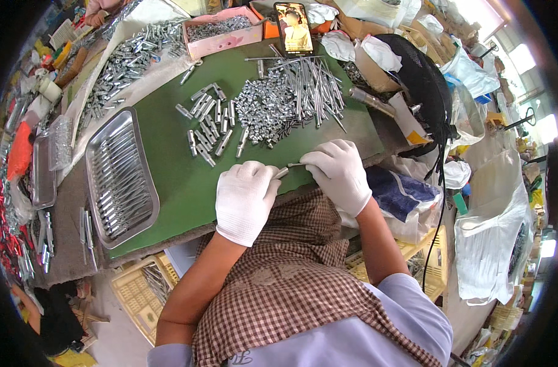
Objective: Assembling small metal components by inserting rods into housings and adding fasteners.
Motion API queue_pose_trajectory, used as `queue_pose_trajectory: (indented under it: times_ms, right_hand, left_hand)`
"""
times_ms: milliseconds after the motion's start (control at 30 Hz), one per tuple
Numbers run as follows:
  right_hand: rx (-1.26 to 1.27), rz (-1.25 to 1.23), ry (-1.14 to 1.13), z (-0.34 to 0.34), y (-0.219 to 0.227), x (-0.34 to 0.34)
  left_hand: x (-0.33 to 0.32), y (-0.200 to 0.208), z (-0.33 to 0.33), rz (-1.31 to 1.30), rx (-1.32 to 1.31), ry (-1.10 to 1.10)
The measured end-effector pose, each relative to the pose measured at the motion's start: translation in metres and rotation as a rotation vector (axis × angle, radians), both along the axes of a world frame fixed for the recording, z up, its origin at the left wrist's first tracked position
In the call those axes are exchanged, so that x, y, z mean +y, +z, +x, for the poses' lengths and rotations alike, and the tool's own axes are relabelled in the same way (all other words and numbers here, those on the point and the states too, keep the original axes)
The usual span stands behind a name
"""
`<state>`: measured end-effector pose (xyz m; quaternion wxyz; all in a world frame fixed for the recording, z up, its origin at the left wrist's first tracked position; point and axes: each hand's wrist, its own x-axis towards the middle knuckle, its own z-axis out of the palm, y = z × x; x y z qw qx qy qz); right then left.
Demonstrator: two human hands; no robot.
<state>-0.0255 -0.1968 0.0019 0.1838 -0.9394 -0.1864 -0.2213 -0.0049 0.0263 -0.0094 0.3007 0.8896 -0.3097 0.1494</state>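
Observation:
White knitted gloves cover both hands, which meet at the near edge of the green work mat [187, 183]. Between thumb and fingers, my left hand [244, 200] grips a short silver metal sleeve [281, 173]. The fingertips of my right hand [339, 172] pinch a small thin metal piece [295, 164] close to the sleeve's end; whether the two touch I cannot tell. Beyond the hands lie loose metal sleeves [213, 119], a heap of small metal collars [262, 105] and a bundle of thin metal rods [315, 88].
A steel tray [155, 205] holding rows of finished-looking rods stands at the left. Behind the mat are a pink box [221, 40] of small parts, a propped phone [293, 29] and piled metal sleeves [117, 67]. A black mesh fan-like thing [422, 79] stands right.

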Motion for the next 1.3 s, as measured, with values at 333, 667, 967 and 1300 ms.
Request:
queue_pose_trajectory:
  times_ms: [333,667,967,1300]
  right_hand:
    - [0.003,0.006,0.074,0.006,0.005,-0.002]
    - [0.002,0.106,0.106,0.021,0.002,0.001]
    - [-0.042,0.007,-0.142,0.068,-0.005,0.0]
    - [0.049,-0.088,-0.072,0.049,0.005,0.004]
  left_hand:
    - [-0.002,0.002,-0.003,0.009,0.007,0.035]
    - [-0.003,0.001,-0.002,0.043,-0.005,0.059]
    - [-0.002,0.0,-0.003,0.042,-0.01,0.047]
    - [-0.002,-0.001,-0.002,-0.007,-0.026,0.036]
